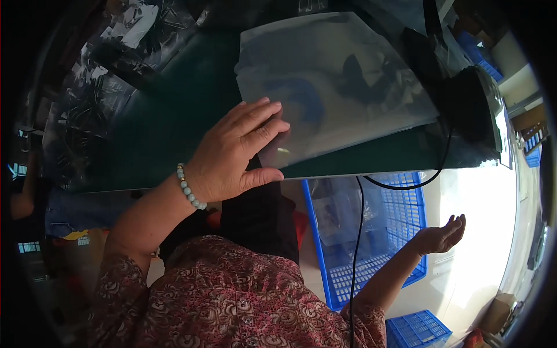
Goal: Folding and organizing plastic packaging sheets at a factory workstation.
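Note:
My left hand [235,152], with a beaded bracelet [188,188] at the wrist, is open with its fingers stretched out. Its fingertips lie at the left edge of a stack of clear plastic sheets or bags [348,87]; which kind they are, I cannot tell. The stack lies flat on a dark green table [174,116], its near corner close to the table's front edge. Out to the right, beyond the table edge, my right hand [442,238] is raised with its palm partly up and its fingers loosely bent. Nothing shows in it.
A blue plastic crate [321,243] with clear plastic in it stands below the table edge. A black cable [361,232] hangs in front of it. Piled plastic packages [93,98] cover the table's left side. A smaller blue crate [418,330] sits lower right. Someone's jeans [81,211] show at left.

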Demonstrator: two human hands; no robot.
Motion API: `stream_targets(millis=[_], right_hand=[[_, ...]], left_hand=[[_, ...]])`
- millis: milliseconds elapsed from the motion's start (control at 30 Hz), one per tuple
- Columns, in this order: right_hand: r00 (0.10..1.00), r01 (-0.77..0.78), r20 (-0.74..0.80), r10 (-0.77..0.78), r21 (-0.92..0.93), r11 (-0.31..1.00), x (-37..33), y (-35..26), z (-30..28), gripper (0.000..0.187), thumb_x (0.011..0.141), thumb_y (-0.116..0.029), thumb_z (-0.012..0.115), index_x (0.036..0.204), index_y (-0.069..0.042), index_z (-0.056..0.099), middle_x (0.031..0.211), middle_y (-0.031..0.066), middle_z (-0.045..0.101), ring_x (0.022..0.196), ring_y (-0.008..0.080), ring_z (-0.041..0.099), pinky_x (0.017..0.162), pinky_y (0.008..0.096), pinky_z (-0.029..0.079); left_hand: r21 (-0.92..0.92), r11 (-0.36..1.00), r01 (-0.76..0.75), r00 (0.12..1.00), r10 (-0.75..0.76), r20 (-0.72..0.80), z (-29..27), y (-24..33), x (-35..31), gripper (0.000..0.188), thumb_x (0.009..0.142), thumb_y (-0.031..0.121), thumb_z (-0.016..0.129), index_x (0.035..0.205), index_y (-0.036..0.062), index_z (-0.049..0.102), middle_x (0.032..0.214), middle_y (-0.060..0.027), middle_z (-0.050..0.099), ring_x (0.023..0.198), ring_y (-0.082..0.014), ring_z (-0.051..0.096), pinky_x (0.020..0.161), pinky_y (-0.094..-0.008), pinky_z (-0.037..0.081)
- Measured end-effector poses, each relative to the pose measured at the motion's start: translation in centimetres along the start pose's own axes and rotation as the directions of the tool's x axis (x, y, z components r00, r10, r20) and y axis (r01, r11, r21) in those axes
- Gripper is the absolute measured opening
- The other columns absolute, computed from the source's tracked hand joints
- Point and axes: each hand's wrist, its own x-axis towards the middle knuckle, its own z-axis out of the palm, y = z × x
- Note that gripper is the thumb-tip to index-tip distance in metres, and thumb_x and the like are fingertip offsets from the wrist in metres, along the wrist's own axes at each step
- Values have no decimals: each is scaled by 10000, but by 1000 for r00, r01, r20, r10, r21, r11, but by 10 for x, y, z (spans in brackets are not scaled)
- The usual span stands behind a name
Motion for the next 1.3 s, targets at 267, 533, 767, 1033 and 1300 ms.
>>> stream_targets(millis=[267,533,767,1033,1300], right_hand=[[73,633,825,-561,397,665,-22,-194,136,302,916,-94,669,1211,-99,736,1300,89,702,1272,314,611,1186,510,350],[214,348,872,-441,354,868,-25,-226,143,113,901,-3,690,971,-46,767,975,97,713,958,248,673,886,376,525],[118,458,692,-712,599,657,-79,-229,92,217,784,56,744,978,-38,723,963,80,701,883,247,638,740,355,520],[-153,445,813,-562,565,695,-116,-247,84,236,803,-131,821,1007,-42,744,1058,83,665,1013,285,604,819,420,514],[207,653,779,-592,341,677,-134,-260,166,297,941,-217,719,1182,-45,746,1312,140,682,1188,317,611,955,438,512]], left_hand=[[-439,891,-117,992,86,-91,-22,-24,9,379,1019,380,648,1105,28,761,1237,-186,727,1259,-366,649,1090,-440,508],[-749,582,318,776,-613,-147,-32,-84,8,430,1031,381,623,869,12,773,781,-48,730,691,-101,645,698,-264,549],[-693,364,622,705,-645,294,-43,-108,3,317,901,327,779,1020,35,743,769,-14,646,647,-88,572,560,-243,455],[-843,87,531,667,-657,352,-70,-124,-42,476,928,113,724,1358,38,535,858,15,619,703,-71,572,611,-222,465],[-885,454,103,847,-506,-161,-108,-145,-136,431,971,7,630,1379,38,493,916,7,583,797,-83,545,738,-250,494]])
